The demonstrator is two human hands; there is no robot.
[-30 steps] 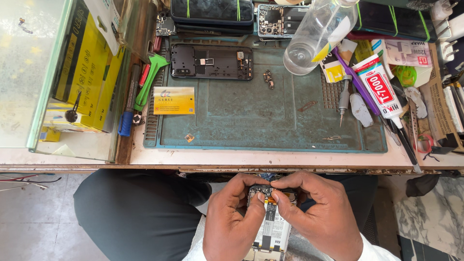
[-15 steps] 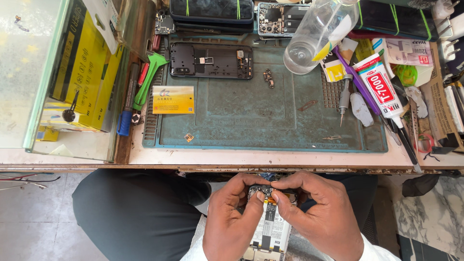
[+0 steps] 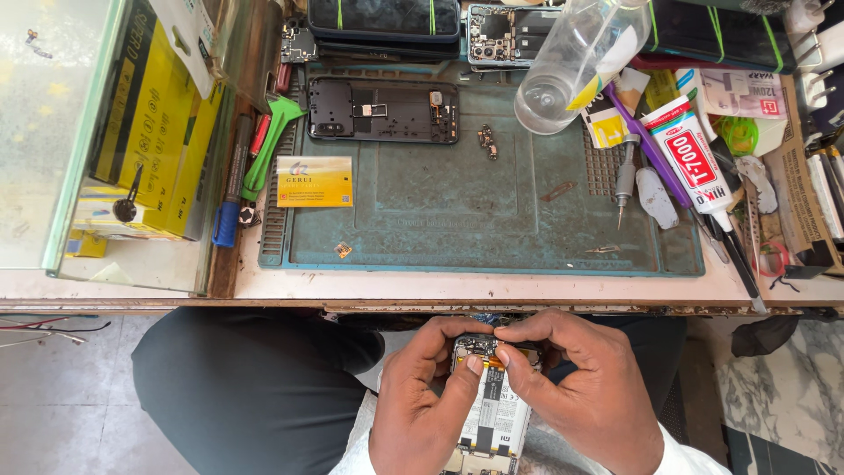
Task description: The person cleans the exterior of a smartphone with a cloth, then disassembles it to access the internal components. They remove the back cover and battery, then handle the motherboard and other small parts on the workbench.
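An opened phone point(image 3: 493, 409) with its back removed, showing a white battery and circuit board, rests over my lap below the table edge. My left hand point(image 3: 422, 396) grips its left side, thumb pressed near the top of the board. My right hand point(image 3: 580, 387) grips the right side, with fingertips pinching at the top of the board by an orange strip. Both thumbs meet at the phone's upper middle. My palms hide the phone's lower edges.
A teal work mat point(image 3: 475, 202) lies on the table with a black phone frame point(image 3: 382, 110), a yellow card point(image 3: 314, 181), small loose parts, a screwdriver point(image 3: 623, 176), a clear bottle point(image 3: 576, 62), a glue tube point(image 3: 694, 163), a green pry tool point(image 3: 268, 141) and a yellow box point(image 3: 149, 123).
My hands and the phone stay in the same place; only the fingertips shift slightly at the top of the board.
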